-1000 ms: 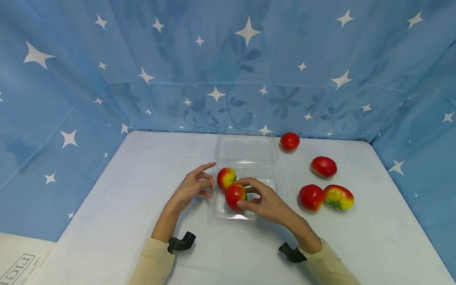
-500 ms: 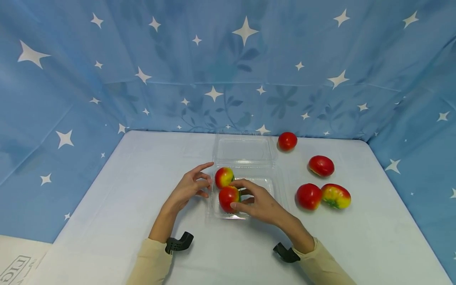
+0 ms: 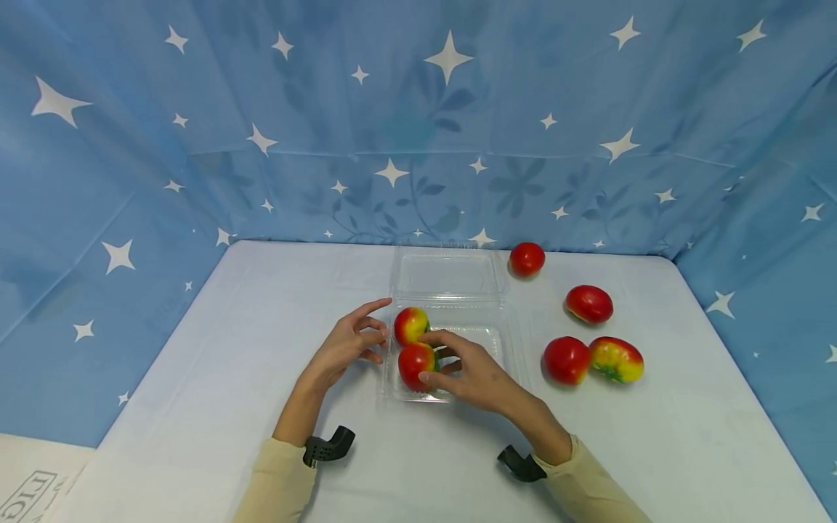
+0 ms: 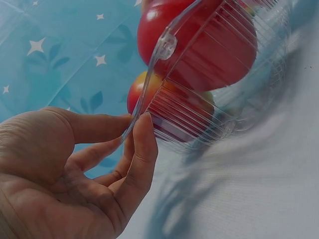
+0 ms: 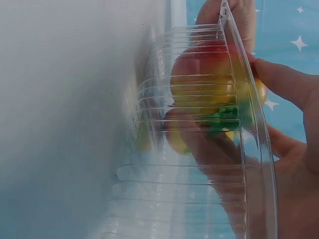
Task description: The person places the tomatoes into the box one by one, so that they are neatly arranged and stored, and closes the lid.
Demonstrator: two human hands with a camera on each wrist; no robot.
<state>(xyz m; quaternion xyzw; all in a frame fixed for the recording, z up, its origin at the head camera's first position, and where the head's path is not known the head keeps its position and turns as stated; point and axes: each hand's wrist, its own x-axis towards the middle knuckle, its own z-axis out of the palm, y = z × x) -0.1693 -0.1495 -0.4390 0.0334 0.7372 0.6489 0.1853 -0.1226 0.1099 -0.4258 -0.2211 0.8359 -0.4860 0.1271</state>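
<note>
A clear plastic clamshell box (image 3: 487, 338) lies open on the table, its lid (image 3: 447, 274) folded back toward the curtain. My left hand (image 3: 349, 341) pinches the box's left rim between thumb and fingers, seen closely in the left wrist view. My right hand (image 3: 480, 374) holds a red-and-yellow fruit (image 3: 413, 365) with a green end, low in the front left of the box. Behind it, in the back left, sits a similar red-and-yellow fruit (image 3: 408, 325), close against the held one. In the right wrist view, the held fruit (image 5: 202, 79) shows partly through the ribbed clear wall.
Right of the box lie a red fruit (image 3: 566, 361) and a red-and-yellow fruit (image 3: 617, 359), touching. Farther back are another red fruit (image 3: 590, 304) and one (image 3: 527, 259) beside the lid. A starry blue curtain (image 3: 392, 109) borders the table's back and sides.
My right hand has shifted the held fruit a little to the left inside the box. My left hand stays at the rim. The head view has turned slightly.
</note>
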